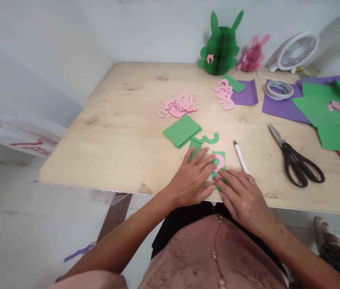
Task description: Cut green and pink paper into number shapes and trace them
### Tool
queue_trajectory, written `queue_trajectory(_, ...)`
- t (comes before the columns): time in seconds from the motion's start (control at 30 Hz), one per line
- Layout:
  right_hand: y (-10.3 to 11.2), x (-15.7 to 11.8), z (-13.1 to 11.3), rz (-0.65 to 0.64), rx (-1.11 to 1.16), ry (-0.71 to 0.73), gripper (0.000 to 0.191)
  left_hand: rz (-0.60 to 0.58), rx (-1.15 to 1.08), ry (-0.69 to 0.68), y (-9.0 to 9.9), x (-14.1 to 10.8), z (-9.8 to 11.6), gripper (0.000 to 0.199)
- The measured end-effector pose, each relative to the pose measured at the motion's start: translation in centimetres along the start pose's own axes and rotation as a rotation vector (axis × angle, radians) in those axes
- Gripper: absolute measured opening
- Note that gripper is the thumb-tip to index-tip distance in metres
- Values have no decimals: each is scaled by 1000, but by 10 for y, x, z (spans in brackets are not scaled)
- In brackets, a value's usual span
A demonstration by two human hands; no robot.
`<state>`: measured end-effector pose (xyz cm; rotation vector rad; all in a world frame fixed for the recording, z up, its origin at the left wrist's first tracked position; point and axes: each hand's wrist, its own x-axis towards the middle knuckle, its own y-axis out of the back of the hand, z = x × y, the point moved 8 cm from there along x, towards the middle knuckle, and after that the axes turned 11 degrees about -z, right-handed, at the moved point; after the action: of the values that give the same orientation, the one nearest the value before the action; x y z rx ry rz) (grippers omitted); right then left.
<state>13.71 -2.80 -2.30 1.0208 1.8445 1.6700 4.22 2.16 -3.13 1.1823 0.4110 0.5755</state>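
At the table's front edge, a curved pink paper cutout (220,161) lies on a small green paper rectangle (223,155). My left hand (191,176) is spread flat, its fingertips on the rectangle's left side and over another green paper piece (194,145). From the right, my right hand (244,195) rests stretched fingers on the lower part of the cutout, which they partly hide. A wavy green cutout (214,139) and a folded green card (182,130) lie just beyond my left hand. Beside my right hand is a white pen (240,155).
Black-handled scissors (298,160) lie at right. Pink cutouts (179,106) are piled mid-table. Behind stand a green paper rabbit (222,50), a pink one (253,55) and a white fan (298,52). Tape rolls (279,90) sit on purple paper (284,110); green sheets (316,104) lie rightward.
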Motion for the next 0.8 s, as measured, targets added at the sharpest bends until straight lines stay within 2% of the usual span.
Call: queue_trajectory(0.8, 2, -1, 3, 26, 35, -25, 30, -3, -41, 6, -1, 0, -4, 46)
